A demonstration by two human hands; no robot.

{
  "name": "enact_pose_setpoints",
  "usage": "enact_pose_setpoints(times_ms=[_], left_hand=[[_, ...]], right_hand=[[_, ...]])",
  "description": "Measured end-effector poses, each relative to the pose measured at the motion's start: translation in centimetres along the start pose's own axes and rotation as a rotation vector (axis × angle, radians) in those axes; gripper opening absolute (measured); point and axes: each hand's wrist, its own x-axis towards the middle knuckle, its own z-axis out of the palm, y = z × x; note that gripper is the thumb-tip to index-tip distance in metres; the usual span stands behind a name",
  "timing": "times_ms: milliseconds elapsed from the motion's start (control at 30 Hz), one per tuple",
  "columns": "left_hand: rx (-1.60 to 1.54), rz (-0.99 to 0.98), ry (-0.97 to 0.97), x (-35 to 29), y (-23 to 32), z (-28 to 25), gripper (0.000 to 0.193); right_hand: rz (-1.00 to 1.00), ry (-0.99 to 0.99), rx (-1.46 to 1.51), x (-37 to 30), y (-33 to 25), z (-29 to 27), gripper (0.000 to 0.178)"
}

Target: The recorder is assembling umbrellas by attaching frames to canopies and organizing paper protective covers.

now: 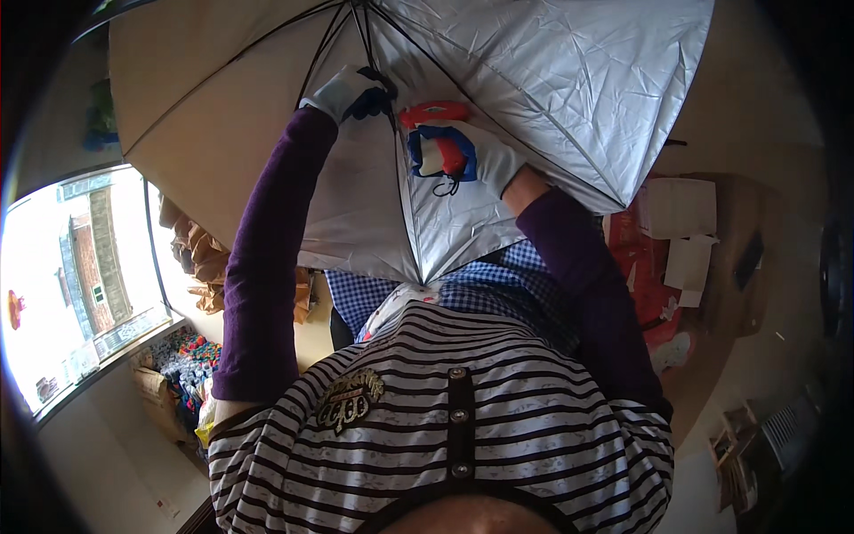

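Note:
An open umbrella (551, 98) with a silver lining and dark ribs spreads in front of me, its inside facing me. My left hand (356, 93), in a white glove with dark blue fingers, is closed at a thin umbrella rib near where the ribs meet. To its right, my right hand (467, 156), gloved the same way, curls around a red-handled tool (452, 157) with a dark cord loop hanging below. A red end of the tool shows above the fingers; its exact kind is hidden. A pale patch shows inside the curl of the fingers.
A bright window (89, 276) is at the left, with brown paper (200, 258) beside it and a pile of colourful small items (187, 365) below. On the right, white cartons (680, 209) and a red bag (654, 294) lie by a brown surface. Wooden pieces (734, 454) stand lower right.

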Motion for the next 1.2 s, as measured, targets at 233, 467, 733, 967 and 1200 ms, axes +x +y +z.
enact_pose_setpoints(times_ms=[233, 467, 733, 967, 1200], left_hand=[[-0.049, 0.014, -0.021, 0.2, 0.0, 0.5, 0.021], [0.014, -0.05, -0.048, 0.4, 0.3, 0.4, 0.021], [-0.032, -0.03, -0.045, 0.2, -0.4, 0.2, 0.023], [-0.061, -0.01, -0.023, 0.2, -0.2, 0.5, 0.023], [0.07, 0.012, -0.027, 0.7, 0.0, 0.7, 0.023]], right_hand=[[0.013, 0.02, 0.281, 1.8, 1.6, -2.1, 0.023], [-0.077, 0.008, 0.022, 1.2, 1.4, -1.7, 0.024], [-0.1, 0.131, 0.227, -0.5, 0.9, 3.1, 0.024], [-0.173, 0.276, -0.143, 0.4, 0.8, 1.8, 0.024], [-0.544, 0.03, -0.841, 2.0, 2.2, -1.3, 0.024]])
